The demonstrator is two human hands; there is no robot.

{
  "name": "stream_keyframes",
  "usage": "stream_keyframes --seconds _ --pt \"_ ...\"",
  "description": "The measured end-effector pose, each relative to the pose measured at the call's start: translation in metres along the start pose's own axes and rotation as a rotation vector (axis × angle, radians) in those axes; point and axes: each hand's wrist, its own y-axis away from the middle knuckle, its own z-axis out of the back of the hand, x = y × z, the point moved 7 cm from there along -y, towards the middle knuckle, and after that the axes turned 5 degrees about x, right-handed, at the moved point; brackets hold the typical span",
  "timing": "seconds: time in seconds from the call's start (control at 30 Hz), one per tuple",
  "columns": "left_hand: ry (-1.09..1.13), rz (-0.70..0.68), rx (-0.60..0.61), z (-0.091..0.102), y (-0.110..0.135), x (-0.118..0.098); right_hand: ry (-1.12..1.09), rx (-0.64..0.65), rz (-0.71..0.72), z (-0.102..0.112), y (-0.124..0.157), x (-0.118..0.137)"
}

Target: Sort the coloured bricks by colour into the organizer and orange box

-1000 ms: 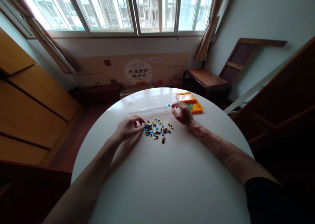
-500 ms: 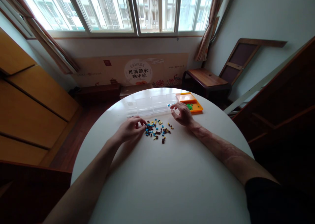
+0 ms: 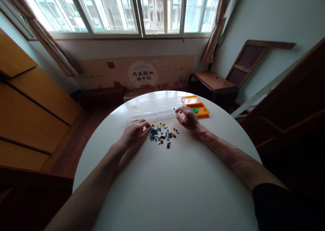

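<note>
A loose heap of tiny building bricks (image 3: 163,137) in blue, brown and yellow lies on the white table. My left hand (image 3: 135,132) rests at the heap's left edge, thumb and forefinger drawn into a pinch; whatever is between the tips is too small to make out. Beyond the heap, my right hand (image 3: 188,118) hovers at the near right end of a clear plastic compartment box (image 3: 149,113), fingers curved and apart. Blue bricks (image 3: 174,108) lie in the box's right compartment, just past these fingertips. Green bricks (image 3: 195,110) sit in an orange box (image 3: 203,113) right of that hand.
The round white table (image 3: 172,183) spans the foreground. Behind it stand a wooden stool-like seat (image 3: 212,80) and a printed cardboard panel (image 3: 177,66) under the window. Wooden cabinets (image 3: 33,112) are on the left.
My left hand has shifted very slightly at the heap's left edge. My right hand stays almost in place beside the clear box.
</note>
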Motion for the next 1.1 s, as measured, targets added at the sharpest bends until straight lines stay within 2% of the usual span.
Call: stream_keyframes --seconds 0.7,0.93,1.1 --pt "-0.134 0.02 -0.047 0.0 0.0 -0.001 0.002 0.031 0.011 -0.004 0.001 -0.002" --pt "-0.18 0.005 0.013 -0.01 -0.004 0.004 0.006 0.036 0.016 -0.003 0.001 0.0" --pt "-0.056 0.031 -0.019 -0.01 -0.005 0.003 0.0 0.047 0.038 -0.001 0.001 0.007"
